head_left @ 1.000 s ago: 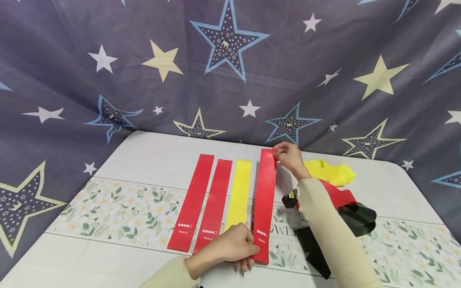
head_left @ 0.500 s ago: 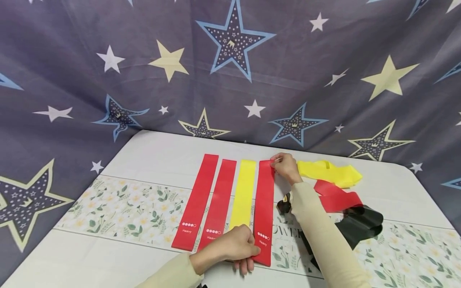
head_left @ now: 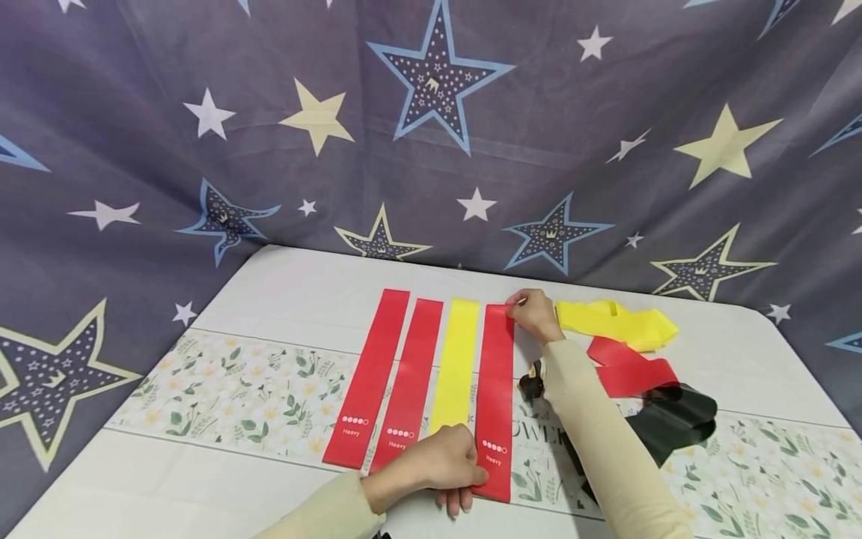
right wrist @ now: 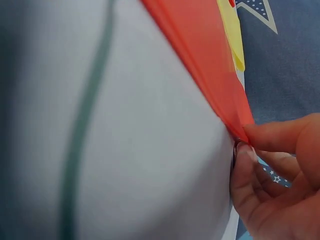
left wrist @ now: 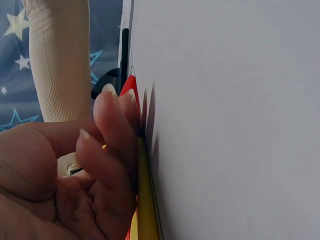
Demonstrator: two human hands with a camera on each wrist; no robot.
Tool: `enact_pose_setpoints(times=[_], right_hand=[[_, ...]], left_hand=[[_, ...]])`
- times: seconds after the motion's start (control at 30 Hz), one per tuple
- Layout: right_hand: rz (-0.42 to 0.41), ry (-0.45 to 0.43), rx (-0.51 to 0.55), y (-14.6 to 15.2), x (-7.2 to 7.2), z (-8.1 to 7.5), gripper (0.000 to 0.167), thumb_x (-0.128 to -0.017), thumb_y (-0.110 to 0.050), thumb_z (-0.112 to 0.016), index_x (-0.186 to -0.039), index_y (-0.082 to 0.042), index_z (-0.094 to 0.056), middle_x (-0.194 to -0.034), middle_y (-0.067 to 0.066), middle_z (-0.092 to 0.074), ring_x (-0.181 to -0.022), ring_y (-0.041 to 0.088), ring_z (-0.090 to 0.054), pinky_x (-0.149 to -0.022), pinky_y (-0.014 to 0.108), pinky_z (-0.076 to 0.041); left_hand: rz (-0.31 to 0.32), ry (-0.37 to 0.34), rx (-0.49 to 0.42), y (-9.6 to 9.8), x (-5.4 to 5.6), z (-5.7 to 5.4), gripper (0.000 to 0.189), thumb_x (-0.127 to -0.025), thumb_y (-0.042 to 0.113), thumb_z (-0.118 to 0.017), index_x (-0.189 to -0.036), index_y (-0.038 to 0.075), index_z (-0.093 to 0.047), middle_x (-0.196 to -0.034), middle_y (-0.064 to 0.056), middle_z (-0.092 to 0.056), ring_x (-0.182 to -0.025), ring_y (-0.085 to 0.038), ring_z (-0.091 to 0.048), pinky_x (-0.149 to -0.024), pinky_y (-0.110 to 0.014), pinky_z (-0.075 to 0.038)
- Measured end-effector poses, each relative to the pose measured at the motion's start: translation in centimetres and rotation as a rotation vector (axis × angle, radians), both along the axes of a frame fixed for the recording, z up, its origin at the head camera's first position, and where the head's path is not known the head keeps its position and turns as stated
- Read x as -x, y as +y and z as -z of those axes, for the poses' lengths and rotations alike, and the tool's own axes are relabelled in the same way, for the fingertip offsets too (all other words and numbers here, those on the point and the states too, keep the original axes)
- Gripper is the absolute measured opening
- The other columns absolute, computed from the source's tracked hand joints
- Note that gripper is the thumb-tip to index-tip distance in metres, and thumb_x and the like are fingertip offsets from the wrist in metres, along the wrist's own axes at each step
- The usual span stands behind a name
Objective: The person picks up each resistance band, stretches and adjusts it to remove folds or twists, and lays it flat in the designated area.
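A red resistance band [head_left: 496, 382], marked "Heavy", lies lengthwise on the table as the rightmost of a row. My left hand [head_left: 441, 466] grips its near end, thumb on top, and partly covers the yellow band [head_left: 455, 367] beside it. At the far right corner, my right hand [head_left: 535, 314] pinches the same red band between thumb and fingertip, as the right wrist view shows on the red strip [right wrist: 205, 55]. Further left lie a second red band [head_left: 412, 374] and a third red band [head_left: 369, 374], both flat and roughly parallel.
To the right sits a loose pile: a crumpled yellow band [head_left: 616, 323], a folded red band [head_left: 633, 370] and black bands [head_left: 673, 419], partly behind the right sleeve. The white table [head_left: 269, 292] has a floral strip across it. A star-patterned cloth [head_left: 404, 172] hangs behind.
The rightmost red band's far end has come down toward the table and nearer, with my right hand on it. The band now lies flat beside the yellow one. My left hand stays at the near end.
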State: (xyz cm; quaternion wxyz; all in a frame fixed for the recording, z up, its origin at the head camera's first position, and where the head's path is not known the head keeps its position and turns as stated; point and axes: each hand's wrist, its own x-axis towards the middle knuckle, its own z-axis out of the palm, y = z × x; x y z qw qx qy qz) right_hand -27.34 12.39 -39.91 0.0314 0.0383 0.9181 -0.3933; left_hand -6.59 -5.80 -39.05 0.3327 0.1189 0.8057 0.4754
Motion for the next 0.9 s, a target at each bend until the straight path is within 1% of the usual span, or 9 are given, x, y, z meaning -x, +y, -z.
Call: enact_pose_setpoints(times=[0.27,0.47,0.63,0.73,0.9], right_hand=[[0.007,0.003,-0.031,0.3,-0.3,0.3,0.017,-0.082,-0.005,-0.058,-0.096,-0.001,-0.067,-0.076,0.008,-0.061,-0.061,0.015,-0.05,-0.055,0.023,-0.04],[0.033,-0.004,-0.02,0.6,-0.4,0.2,0.018,-0.082,-0.005,-0.057,-0.097,-0.001,-0.066,-0.082,0.011,-0.061,-0.065,0.018,-0.05,-0.057,0.023,-0.04],[0.004,-0.007,-0.034,0.7,-0.3,0.0,0.018,-0.083,-0.006,-0.058,-0.099,0.0,-0.065,-0.083,0.011,-0.061,-0.064,0.016,-0.051,-0.058,0.023,-0.041],[-0.029,-0.009,-0.04,0.9,-0.4,0.0,0.019,-0.083,-0.006,-0.059,-0.101,0.001,-0.063,-0.084,0.01,-0.058,-0.067,0.016,-0.05,-0.06,0.023,-0.04],[-0.077,-0.033,-0.046,1.6,-0.6,-0.4,0.023,-0.084,-0.006,-0.059,-0.105,0.001,-0.06,-0.091,0.012,-0.056,-0.073,0.019,-0.051,-0.065,0.026,-0.042]], left_hand=[[-0.003,0.005,0.027,0.4,-0.3,-0.1,0.038,-0.087,0.009,-0.064,-0.052,0.0,-0.055,-0.041,-0.003,-0.054,-0.03,-0.008,-0.046,-0.03,-0.017,-0.032],[0.016,0.053,0.042,0.6,-0.4,-0.1,0.041,-0.087,0.01,-0.065,-0.049,0.002,-0.052,-0.038,0.0,-0.049,-0.028,-0.007,-0.043,-0.03,-0.016,-0.027],[0.009,0.073,0.037,0.6,-0.5,0.0,0.043,-0.087,0.009,-0.064,-0.046,0.004,-0.049,-0.037,0.0,-0.048,-0.027,-0.007,-0.042,-0.03,-0.015,-0.029],[0.007,0.11,0.059,0.6,-0.6,0.0,0.044,-0.086,0.009,-0.065,-0.046,0.004,-0.049,-0.036,-0.001,-0.047,-0.026,-0.008,-0.041,-0.031,-0.015,-0.029],[0.006,0.204,0.124,0.5,-0.8,-0.2,0.043,-0.084,0.011,-0.068,-0.045,0.002,-0.051,-0.036,-0.003,-0.047,-0.025,-0.009,-0.042,-0.031,-0.016,-0.025]])
